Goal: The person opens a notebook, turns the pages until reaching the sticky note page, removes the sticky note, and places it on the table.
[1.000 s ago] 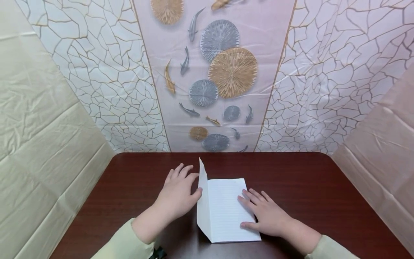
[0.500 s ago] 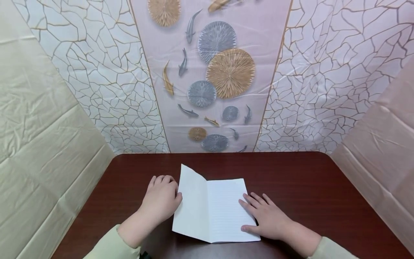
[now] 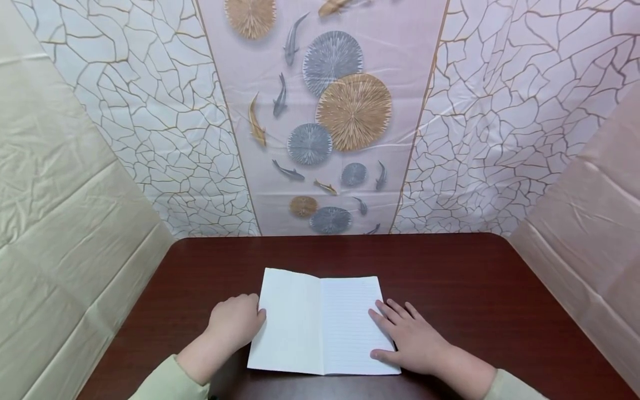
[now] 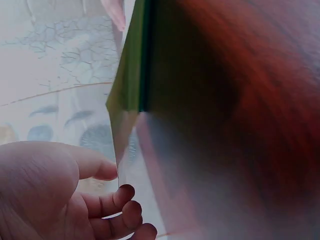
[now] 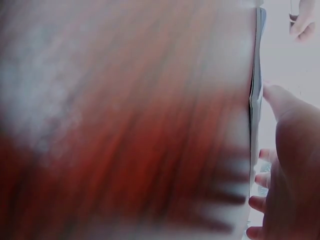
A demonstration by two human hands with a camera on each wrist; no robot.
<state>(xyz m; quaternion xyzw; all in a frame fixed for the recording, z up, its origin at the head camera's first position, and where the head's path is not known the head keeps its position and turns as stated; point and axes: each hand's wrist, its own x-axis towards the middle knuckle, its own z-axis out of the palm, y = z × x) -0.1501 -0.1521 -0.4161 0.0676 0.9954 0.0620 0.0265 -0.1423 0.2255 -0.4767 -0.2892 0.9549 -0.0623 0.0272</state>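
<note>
An open notebook (image 3: 347, 328) lies on the table, its ruled page on the right and its plain cream inner cover (image 3: 287, 322) on the left. My left hand (image 3: 235, 319) pinches the outer edge of that cover between thumb and curled fingers. The left wrist view shows the cover's green outer side (image 4: 131, 70) raised off the table, with the thumb on one face and fingertips at the other. Fingers spread, my right hand (image 3: 415, 339) rests along the right edge of the ruled page. In the right wrist view, its thumb (image 5: 280, 100) lies over the notebook's edge.
The dark reddish-brown table (image 3: 475, 289) extends around the notebook on all sides. Behind it hangs a patterned cloth (image 3: 310, 183) with fish and round leaf prints. Beige cloth walls (image 3: 75, 250) close in the left and right sides.
My left hand has moved left and down with the notebook's cover, swinging it from nearly upright to almost flat. My right hand has stayed on the ruled page.
</note>
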